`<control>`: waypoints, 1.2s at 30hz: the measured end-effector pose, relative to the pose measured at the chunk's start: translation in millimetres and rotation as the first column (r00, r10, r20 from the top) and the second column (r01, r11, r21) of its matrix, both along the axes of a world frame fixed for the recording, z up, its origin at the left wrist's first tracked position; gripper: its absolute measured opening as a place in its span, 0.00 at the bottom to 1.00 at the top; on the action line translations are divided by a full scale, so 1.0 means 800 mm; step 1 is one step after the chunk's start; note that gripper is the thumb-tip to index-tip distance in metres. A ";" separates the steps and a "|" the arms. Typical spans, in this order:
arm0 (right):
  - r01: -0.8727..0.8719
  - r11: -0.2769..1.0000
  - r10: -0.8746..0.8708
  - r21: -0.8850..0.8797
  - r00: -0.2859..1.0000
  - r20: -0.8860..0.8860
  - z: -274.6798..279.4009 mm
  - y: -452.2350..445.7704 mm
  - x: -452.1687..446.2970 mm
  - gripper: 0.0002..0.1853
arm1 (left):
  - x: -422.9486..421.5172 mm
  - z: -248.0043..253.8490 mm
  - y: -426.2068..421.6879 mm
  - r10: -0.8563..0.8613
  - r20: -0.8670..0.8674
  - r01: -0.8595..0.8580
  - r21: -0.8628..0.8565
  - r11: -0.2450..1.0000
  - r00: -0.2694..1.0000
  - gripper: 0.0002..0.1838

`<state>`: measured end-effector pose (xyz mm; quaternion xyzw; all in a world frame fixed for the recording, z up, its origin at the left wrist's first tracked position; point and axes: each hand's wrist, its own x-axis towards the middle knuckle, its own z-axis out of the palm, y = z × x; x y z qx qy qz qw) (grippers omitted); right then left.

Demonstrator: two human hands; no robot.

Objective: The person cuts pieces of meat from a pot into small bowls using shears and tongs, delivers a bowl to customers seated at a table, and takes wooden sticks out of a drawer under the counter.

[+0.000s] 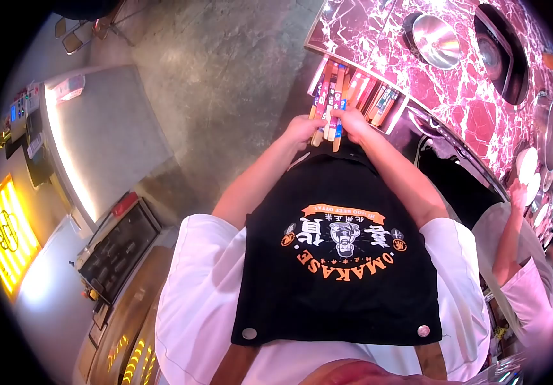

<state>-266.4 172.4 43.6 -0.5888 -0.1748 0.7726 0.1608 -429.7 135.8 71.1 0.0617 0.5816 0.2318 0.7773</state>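
Both hands meet in front of the black apron (347, 256), beside an open drawer of colourful long packets (382, 106) under the marbled counter. My left hand (305, 129) is closed round the left side of a bunch of long, narrow printed packets (331, 106). My right hand (353, 123) is closed on the right side of the same bunch, with its thumb over the packets. The packets lie side by side, their lower ends sticking out between the two hands.
Above the drawer runs the marbled counter (411, 70) with a round metal pan (437, 42) and a built-in burner (491, 54). At the right a co-worker's arm (510, 237) holds pale dishes (528, 173). A grey-topped table (106, 128) stands at the left.
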 end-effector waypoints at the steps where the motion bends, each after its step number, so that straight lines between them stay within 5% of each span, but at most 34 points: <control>1: 0.001 1.000 -0.001 0.004 1.000 0.000 0.000 0.001 0.000 0.12 | 0.000 0.000 0.002 0.000 -0.034 0.000 -0.012 1.000 0.999 0.13; 9: 0.005 0.995 -0.017 0.095 0.991 0.133 0.003 0.037 0.002 0.14 | -0.015 0.015 0.004 0.041 -0.047 -0.041 0.003 0.999 0.998 0.13; 11: 0.141 0.989 -0.142 0.041 0.989 0.033 -0.001 0.040 0.010 0.14 | -0.018 0.025 0.010 0.099 0.057 -0.095 -0.064 0.993 0.993 0.14; 13: 0.093 0.996 -0.093 0.007 0.992 0.080 0.033 0.019 0.008 0.14 | -0.016 0.020 0.011 0.087 0.038 -0.086 -0.044 0.995 0.995 0.15; 14: -0.020 0.997 0.017 -0.071 0.998 -0.052 0.010 0.002 0.016 0.16 | -0.012 0.020 0.009 0.080 0.020 -0.079 -0.037 0.996 0.997 0.15; 15: -0.083 0.991 0.090 -0.100 0.994 0.061 0.052 -0.005 0.003 0.16 | -0.009 0.026 0.010 0.079 0.078 -0.077 -0.025 0.997 0.994 0.14; 16: -0.347 0.937 0.345 0.033 0.937 0.055 0.009 -0.021 0.013 0.14 | -0.007 0.040 0.013 0.076 0.133 -0.075 -0.005 0.997 0.988 0.12; 17: -0.530 0.844 0.506 0.089 0.839 0.201 0.051 -0.017 0.007 0.13 | -0.001 0.081 0.012 0.068 0.080 -0.069 0.014 0.998 0.995 0.10; 19: -0.222 0.932 0.186 0.285 0.971 0.148 0.026 -0.016 -0.009 0.12 | -0.001 0.057 0.012 0.133 0.007 -0.133 0.076 0.988 0.991 0.10; 20: -0.493 0.841 0.434 0.222 0.860 0.268 0.071 0.007 0.000 0.10 | -0.018 -0.027 -0.002 0.052 0.124 -0.069 0.133 0.989 0.991 0.07; 21: -0.419 0.896 0.403 0.149 0.906 0.127 0.028 -0.004 0.006 0.09 | -0.021 -0.025 0.000 0.036 0.202 -0.051 0.073 0.996 0.979 0.06; 23: -0.552 0.825 0.536 0.121 0.832 0.142 0.093 0.015 0.033 0.10 | -0.013 -0.014 0.008 0.057 0.087 -0.052 -0.054 0.997 0.995 0.08; 27: -0.721 0.678 0.567 0.141 0.635 0.525 0.246 0.072 0.139 0.13 | 0.003 -0.035 0.024 0.180 0.024 -0.171 -0.202 0.964 0.983 0.14; 28: -0.681 0.716 0.487 0.156 0.647 0.586 0.263 0.091 0.180 0.11 | 0.006 -0.033 0.027 0.299 0.127 -0.277 -0.165 0.947 0.946 0.18; 29: -0.760 0.577 0.330 0.297 0.550 0.767 0.298 0.112 0.221 0.09 | 0.007 -0.031 0.027 0.409 0.233 -0.384 -0.147 0.911 0.882 0.22; 31: -0.391 0.780 -0.058 0.489 0.732 0.678 0.370 0.166 0.277 0.03 | 0.010 -0.061 0.019 0.421 0.333 -0.365 -0.219 0.905 0.844 0.30; 32: -0.356 0.603 -0.207 0.714 0.794 0.571 0.401 0.199 0.307 0.04 | 0.020 -0.057 0.020 0.545 0.277 -0.478 -0.276 0.834 0.791 0.32; 33: -0.278 0.599 -0.296 0.751 0.795 0.530 0.440 0.230 0.329 0.07 | 0.027 -0.056 0.020 0.661 0.208 -0.586 -0.325 0.742 0.721 0.35; 36: -0.508 0.421 -0.598 0.751 0.467 0.651 0.479 0.343 0.382 0.11 | 0.052 -0.078 0.021 0.718 0.186 -0.636 -0.354 0.686 0.671 0.34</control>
